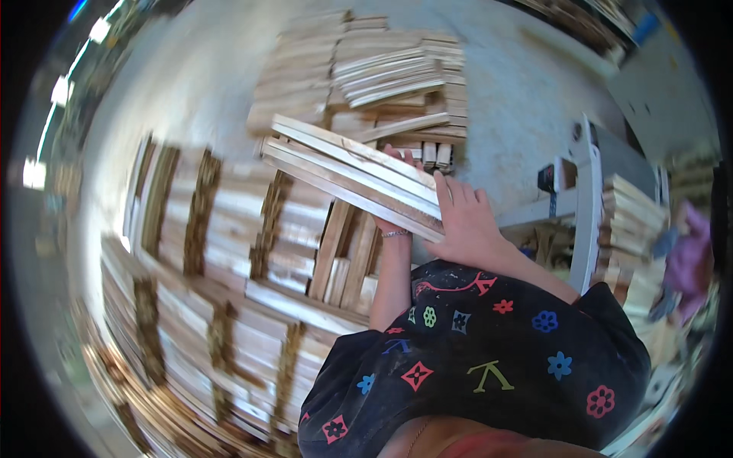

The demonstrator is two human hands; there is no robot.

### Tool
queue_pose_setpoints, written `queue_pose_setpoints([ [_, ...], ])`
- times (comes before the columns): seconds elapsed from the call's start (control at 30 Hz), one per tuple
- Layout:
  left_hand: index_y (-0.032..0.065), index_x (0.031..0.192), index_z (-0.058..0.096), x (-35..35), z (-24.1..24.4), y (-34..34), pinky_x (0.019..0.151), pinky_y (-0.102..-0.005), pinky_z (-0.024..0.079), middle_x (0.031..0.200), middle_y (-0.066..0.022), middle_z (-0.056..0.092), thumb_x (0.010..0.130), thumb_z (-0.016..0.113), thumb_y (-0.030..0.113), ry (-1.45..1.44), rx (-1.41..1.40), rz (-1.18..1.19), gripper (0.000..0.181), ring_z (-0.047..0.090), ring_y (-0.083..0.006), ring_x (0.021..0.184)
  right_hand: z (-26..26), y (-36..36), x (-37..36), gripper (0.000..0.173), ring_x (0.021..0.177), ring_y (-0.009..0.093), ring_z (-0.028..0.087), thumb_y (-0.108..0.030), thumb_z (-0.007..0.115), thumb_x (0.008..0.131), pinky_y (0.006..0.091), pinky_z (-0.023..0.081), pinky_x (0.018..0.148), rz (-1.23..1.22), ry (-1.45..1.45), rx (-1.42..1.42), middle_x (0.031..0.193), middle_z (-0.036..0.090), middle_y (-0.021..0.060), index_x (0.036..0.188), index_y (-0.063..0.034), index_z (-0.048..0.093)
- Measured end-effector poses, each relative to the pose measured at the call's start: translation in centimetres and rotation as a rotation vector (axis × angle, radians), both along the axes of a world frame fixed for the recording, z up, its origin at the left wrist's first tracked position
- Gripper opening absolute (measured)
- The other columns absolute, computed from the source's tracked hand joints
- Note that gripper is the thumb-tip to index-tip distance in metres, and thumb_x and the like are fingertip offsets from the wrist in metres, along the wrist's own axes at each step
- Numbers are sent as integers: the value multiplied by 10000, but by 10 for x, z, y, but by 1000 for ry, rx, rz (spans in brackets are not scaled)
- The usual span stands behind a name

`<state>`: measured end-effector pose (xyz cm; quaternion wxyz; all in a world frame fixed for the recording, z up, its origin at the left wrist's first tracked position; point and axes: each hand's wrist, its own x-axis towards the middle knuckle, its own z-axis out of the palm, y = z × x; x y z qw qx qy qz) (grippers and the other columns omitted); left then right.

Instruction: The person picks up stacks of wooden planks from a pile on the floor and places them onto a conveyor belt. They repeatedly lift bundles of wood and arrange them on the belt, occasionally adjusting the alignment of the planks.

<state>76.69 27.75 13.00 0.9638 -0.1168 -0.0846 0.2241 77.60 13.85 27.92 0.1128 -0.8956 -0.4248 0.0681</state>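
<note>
A small bundle of wooden strips [349, 172] is held up before my chest, slanting from upper left to lower right. The forearm of my left hand [390, 220] comes up beneath the bundle, and its fingertips show past the far edge. The wood hides that palm. A bracelet circles the left wrist. At the bundle's right end, my right hand [467, 209] grips the strip ends, its fingers on the far side and its thumb side low at the near edge. The strips lie roughly parallel, with a gap between the upper ones and the lower ones.
Ahead on the concrete floor [492, 86] lies a wide stack of boards [298, 74] with loose strips [395, 74] on top. Several board stacks [235, 229] fill the left. A metal machine frame [584, 212] stands right, beside another wood stack [630, 217]. A blurred purple shape [690, 257] lies beyond.
</note>
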Motion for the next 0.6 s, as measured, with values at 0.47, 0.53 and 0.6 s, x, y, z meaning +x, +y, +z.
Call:
queue_pose_setpoints([
  [0.47, 104, 1521, 271, 161, 191, -199, 1136, -438, 319, 1514, -123, 374, 953, 291, 691, -68, 835, -369, 818, 384, -281, 1373, 30, -203, 27, 1126, 1213, 419, 425, -459, 811, 673, 484, 341, 1041, -819, -94, 667, 1318, 425, 260, 1471, 56, 206],
  [0.53, 46, 1484, 321, 156, 191, -235, 1115, -433, 340, 1487, -138, 396, 941, 341, 690, 122, 1017, -299, 843, 428, -287, 1331, 28, -220, 7, 1167, 1266, 426, 389, -461, 813, 687, 479, 308, 1086, -924, -73, 702, 1380, 370, 280, 1495, 61, 153],
  [0.6, 43, 1479, 322, 155, 198, -254, 1109, -437, 345, 1476, -144, 405, 936, 350, 686, -10, 1103, -469, 842, 438, -290, 1319, 27, -224, -12, 1161, 1267, 433, 394, -459, 814, 686, 478, 307, 1088, -1000, -123, 805, 1378, 377, 287, 1493, 62, 161],
])
